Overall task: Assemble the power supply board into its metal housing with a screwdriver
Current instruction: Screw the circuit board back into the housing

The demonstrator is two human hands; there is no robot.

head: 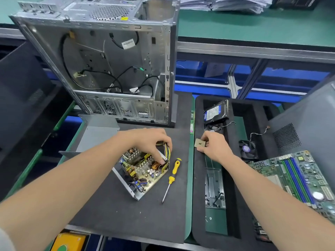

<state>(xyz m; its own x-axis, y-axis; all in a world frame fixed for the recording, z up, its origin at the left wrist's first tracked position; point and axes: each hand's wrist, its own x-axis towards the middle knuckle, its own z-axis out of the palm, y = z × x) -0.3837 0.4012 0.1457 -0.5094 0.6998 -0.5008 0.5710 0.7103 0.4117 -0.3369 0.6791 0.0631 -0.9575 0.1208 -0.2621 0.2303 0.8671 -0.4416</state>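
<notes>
Head view, frame centre: power supply board (141, 169) sits in its metal housing (121, 180); left hand (150, 142) curls round its wire bundle (167, 151). Right hand (215, 147), centre right, pinches a square chip (199, 143). Screwdriver (175, 166) lies untouched beside the housing. Risk: tugged wires could unseat the board.

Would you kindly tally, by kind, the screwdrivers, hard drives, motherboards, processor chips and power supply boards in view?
screwdriver: 1
hard drive: 1
motherboard: 1
processor chip: 1
power supply board: 1
Total: 5
</notes>
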